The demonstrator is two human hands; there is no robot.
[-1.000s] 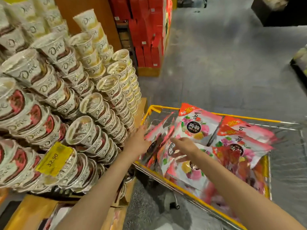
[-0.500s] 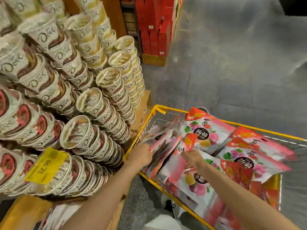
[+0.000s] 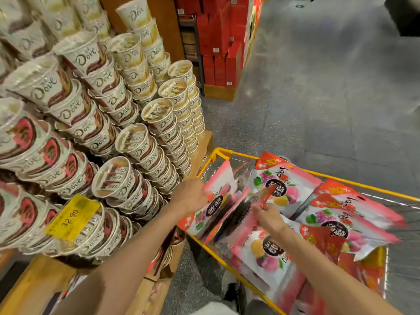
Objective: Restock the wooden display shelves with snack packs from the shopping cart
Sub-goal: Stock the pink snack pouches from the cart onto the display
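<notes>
On the left, white cups (image 3: 127,178) with "Dove" on them lie stacked in tall rows on a wooden shelf (image 3: 38,280). A yellow price tag (image 3: 72,217) on the cups says "32.90". Behind them stand red boxes (image 3: 220,42) on a low wooden base. The floor (image 3: 318,98) is gray and speckled.

The left hand (image 3: 193,197) holds the edge of a pink snack pack (image 3: 216,201) at the near left corner of the yellow shopping cart (image 3: 218,153), its fingers curled round it. Just to the right, the right hand (image 3: 267,218) pinches the red top corner of another pack (image 3: 261,196). More pink and white packs (image 3: 331,221) fill the cart, with fruit pictures, dark round labels and red corners reading "20%". The other writing is too blurry to read.
</notes>
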